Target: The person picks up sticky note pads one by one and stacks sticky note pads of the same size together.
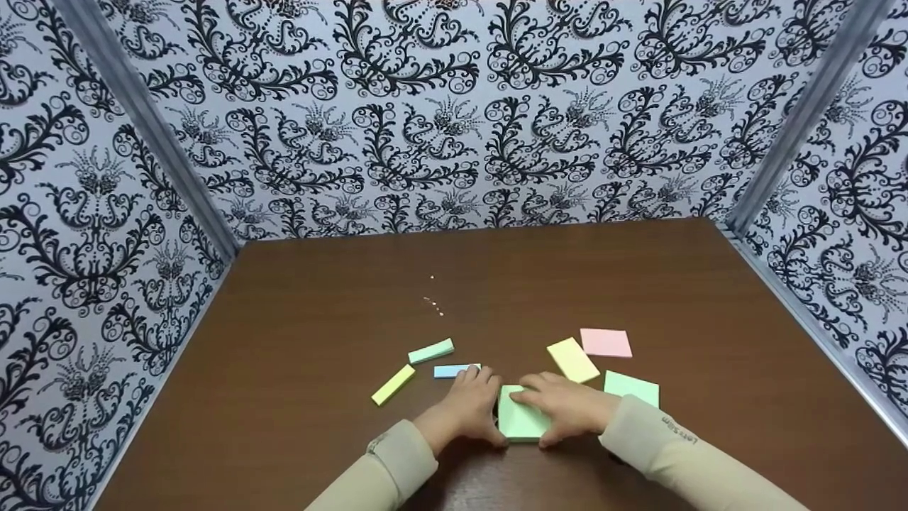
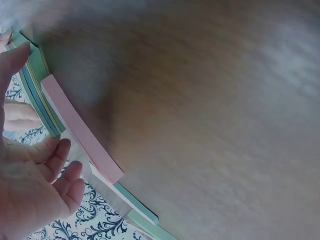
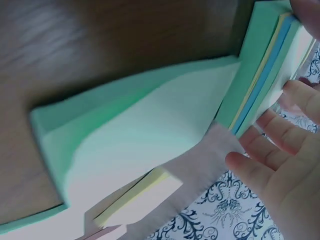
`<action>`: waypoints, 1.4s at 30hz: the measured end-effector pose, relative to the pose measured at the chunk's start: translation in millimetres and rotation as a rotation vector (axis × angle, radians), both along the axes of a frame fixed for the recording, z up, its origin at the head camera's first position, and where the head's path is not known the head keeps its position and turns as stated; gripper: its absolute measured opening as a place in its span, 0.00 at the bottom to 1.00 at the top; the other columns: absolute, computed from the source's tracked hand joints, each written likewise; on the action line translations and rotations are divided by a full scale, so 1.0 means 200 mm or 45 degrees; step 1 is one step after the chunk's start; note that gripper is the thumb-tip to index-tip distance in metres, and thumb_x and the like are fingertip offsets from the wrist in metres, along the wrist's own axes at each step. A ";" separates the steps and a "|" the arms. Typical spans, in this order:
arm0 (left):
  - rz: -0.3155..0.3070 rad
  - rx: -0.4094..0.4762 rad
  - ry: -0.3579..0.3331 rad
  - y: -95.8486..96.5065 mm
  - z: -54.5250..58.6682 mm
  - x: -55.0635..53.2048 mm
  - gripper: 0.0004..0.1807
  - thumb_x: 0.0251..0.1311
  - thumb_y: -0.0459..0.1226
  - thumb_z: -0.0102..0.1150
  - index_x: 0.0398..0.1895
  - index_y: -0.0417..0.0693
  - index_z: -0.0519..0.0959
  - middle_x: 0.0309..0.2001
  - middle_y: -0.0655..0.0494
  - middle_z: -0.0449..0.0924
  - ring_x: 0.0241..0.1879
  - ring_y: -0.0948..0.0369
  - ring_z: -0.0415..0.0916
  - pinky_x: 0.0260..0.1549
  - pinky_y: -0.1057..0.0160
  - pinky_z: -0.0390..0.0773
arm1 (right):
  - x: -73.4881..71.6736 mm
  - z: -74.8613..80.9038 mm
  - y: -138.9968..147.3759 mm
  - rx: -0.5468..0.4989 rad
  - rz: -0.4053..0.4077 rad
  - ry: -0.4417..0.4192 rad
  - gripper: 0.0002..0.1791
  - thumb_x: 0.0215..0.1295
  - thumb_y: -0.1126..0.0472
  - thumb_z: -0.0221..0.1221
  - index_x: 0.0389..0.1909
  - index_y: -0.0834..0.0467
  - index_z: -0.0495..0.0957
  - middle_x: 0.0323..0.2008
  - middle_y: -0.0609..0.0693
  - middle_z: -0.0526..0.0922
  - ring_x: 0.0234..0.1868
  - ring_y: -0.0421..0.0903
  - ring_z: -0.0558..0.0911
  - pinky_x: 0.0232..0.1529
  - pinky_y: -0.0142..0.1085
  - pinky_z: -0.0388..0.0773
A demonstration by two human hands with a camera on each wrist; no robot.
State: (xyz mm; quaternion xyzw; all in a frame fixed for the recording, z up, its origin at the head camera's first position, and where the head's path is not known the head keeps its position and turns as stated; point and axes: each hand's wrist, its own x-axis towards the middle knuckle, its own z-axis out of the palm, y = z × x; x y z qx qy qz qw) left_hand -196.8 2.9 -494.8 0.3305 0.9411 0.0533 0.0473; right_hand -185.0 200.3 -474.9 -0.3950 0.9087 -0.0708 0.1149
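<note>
Sleeves (image 1: 695,461) flank the squarish green-topped stack (image 1: 523,424), front edge running crosswise.

Enclosed tabletop booth (image 1: 92,234), brown wood-look table (image 1: 312,305), scroll-patterned walls (image 1: 425,135), grey corner strips (image 1: 150,128)

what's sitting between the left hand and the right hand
A stack of paper pads, light green on top, sits between the left hand and the right hand; the head view shows it.
</note>
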 end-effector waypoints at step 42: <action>0.035 -0.021 -0.053 0.01 0.01 0.03 0.41 0.32 0.58 0.71 0.47 0.43 0.68 0.39 0.54 0.67 0.38 0.59 0.61 0.42 0.60 0.62 | -0.08 0.04 0.24 -0.205 -0.167 0.074 0.29 0.56 0.58 0.61 0.56 0.69 0.68 0.55 0.65 0.69 0.56 0.61 0.68 0.53 0.52 0.65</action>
